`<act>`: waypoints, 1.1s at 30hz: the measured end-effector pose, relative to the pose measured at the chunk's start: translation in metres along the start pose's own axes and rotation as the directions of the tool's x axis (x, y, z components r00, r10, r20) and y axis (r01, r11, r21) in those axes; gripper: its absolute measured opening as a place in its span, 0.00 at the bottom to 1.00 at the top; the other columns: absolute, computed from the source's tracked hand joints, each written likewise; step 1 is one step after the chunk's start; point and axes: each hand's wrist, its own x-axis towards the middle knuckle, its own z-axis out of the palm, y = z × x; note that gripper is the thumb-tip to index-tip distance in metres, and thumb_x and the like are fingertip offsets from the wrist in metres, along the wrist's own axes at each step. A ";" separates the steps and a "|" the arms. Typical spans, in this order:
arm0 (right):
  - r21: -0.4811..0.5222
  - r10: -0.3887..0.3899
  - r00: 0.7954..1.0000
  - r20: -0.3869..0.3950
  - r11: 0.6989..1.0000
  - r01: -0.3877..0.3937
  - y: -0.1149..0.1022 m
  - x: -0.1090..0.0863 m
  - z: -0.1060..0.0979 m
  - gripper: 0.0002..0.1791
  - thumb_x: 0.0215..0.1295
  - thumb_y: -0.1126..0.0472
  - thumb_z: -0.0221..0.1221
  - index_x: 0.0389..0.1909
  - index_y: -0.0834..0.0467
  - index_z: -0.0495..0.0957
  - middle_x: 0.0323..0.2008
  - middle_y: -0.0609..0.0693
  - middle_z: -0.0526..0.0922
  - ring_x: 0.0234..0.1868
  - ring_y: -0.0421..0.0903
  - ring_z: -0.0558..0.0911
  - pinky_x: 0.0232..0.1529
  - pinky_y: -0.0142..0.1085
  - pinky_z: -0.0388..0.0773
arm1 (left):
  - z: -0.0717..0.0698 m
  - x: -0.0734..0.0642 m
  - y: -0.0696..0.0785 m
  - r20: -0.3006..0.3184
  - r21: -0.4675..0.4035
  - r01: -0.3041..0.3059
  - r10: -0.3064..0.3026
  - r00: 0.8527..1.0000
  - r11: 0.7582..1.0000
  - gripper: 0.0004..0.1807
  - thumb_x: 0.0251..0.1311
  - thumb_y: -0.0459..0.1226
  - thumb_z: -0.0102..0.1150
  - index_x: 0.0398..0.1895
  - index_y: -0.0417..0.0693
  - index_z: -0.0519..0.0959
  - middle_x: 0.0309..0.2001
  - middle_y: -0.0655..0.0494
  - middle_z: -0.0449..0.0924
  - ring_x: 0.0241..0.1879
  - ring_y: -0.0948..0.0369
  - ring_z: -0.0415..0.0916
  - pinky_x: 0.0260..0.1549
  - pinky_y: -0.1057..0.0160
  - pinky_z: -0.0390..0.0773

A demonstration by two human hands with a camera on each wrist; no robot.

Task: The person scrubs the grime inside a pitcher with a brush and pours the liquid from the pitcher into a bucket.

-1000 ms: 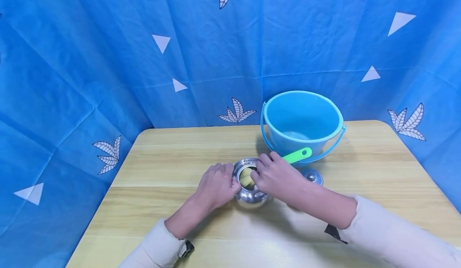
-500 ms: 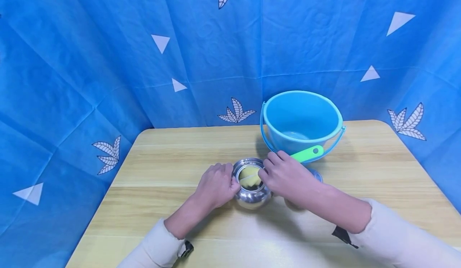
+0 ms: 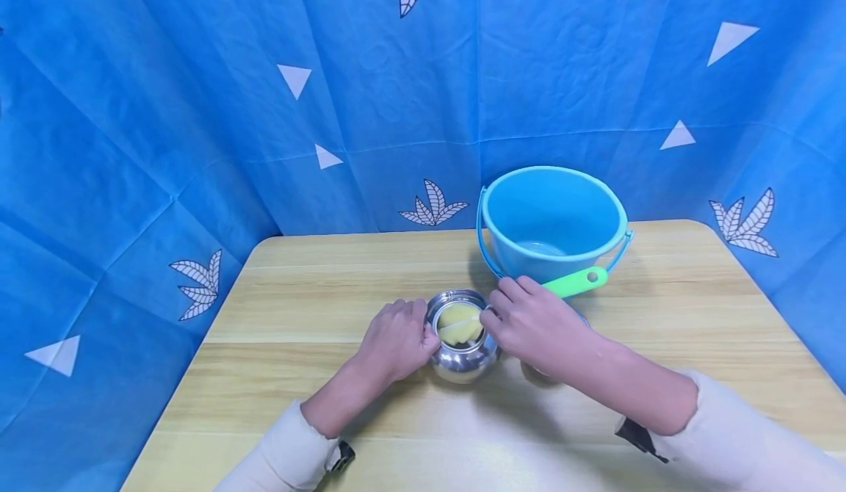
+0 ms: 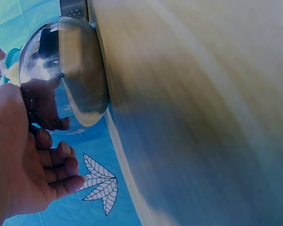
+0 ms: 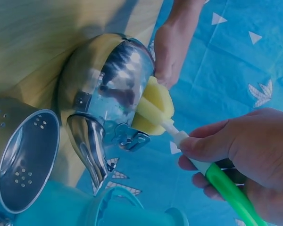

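Clock directions: metal pot [image 3: 459,367] at centre, head view, 12 o'clock away from the person. Pot stands on the table [image 3: 317,286].

Left hand [image 3: 396,341] at 9 o'clock: thumb at the pot's mouth, fingers bent against its outer side, steadying grip. In the left wrist view the remaining fingers curl loosely beside the wall; exact finger contact is hard to make out.

Right hand [image 3: 535,323] at 3 o'clock: thumb and fingers curled round the sponge brush [image 5: 228,188], gripping near where white neck meets green handle. Handle end points to about 2 o'clock. The yellow sponge [image 5: 165,101] sits at the pot's mouth, partly inside; its inner portion is hidden by the wall.

Blue bucket [image 3: 555,213] between 1 and 2 o'clock, its lower front partly covered by the green handle and right hand.

Spout [image 5: 87,146] shows in the right wrist view only, at roughly 6 o'clock of the pot there. Perforated metal cylinder [image 5: 37,146] at 8 o'clock in that view, cut by the left edge. Left wrist view: table surface blurred.
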 end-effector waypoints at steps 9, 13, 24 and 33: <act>0.038 0.016 0.999 -0.032 0.999 -0.015 0.004 -0.007 -0.004 0.09 0.43 0.69 0.62 0.27 0.60 0.75 0.27 0.52 0.76 0.30 0.51 0.69 0.30 0.37 0.66 | -0.001 0.000 -0.001 0.006 -0.007 0.004 -0.004 1.000 1.000 0.10 0.45 0.46 0.40 0.21 0.49 0.64 0.16 0.60 0.59 0.18 0.61 0.57 0.20 0.66 0.60; 0.048 0.015 1.000 -0.023 0.999 -0.014 0.005 -0.008 -0.006 0.11 0.42 0.68 0.64 0.30 0.60 0.76 0.28 0.53 0.77 0.32 0.51 0.70 0.31 0.37 0.67 | 0.000 0.000 -0.001 0.011 -0.011 0.011 -0.011 1.000 1.000 0.10 0.46 0.46 0.40 0.22 0.49 0.64 0.16 0.60 0.60 0.18 0.61 0.57 0.20 0.66 0.60; 0.104 0.007 0.997 -0.078 0.995 0.001 0.011 -0.017 -0.002 0.15 0.40 0.68 0.66 0.33 0.60 0.76 0.33 0.54 0.79 0.34 0.52 0.70 0.33 0.38 0.67 | 0.001 0.001 -0.001 0.002 -0.012 0.004 -0.004 1.000 1.000 0.10 0.46 0.46 0.41 0.22 0.49 0.64 0.16 0.60 0.59 0.18 0.61 0.57 0.19 0.66 0.59; 0.129 0.027 0.998 -0.050 0.991 -0.020 0.018 -0.028 -0.003 0.16 0.42 0.70 0.64 0.35 0.59 0.74 0.37 0.52 0.78 0.37 0.51 0.69 0.35 0.37 0.66 | 0.002 0.000 -0.002 0.002 -0.015 0.007 -0.007 1.000 1.000 0.10 0.45 0.46 0.41 0.22 0.49 0.64 0.16 0.60 0.59 0.18 0.61 0.57 0.19 0.66 0.60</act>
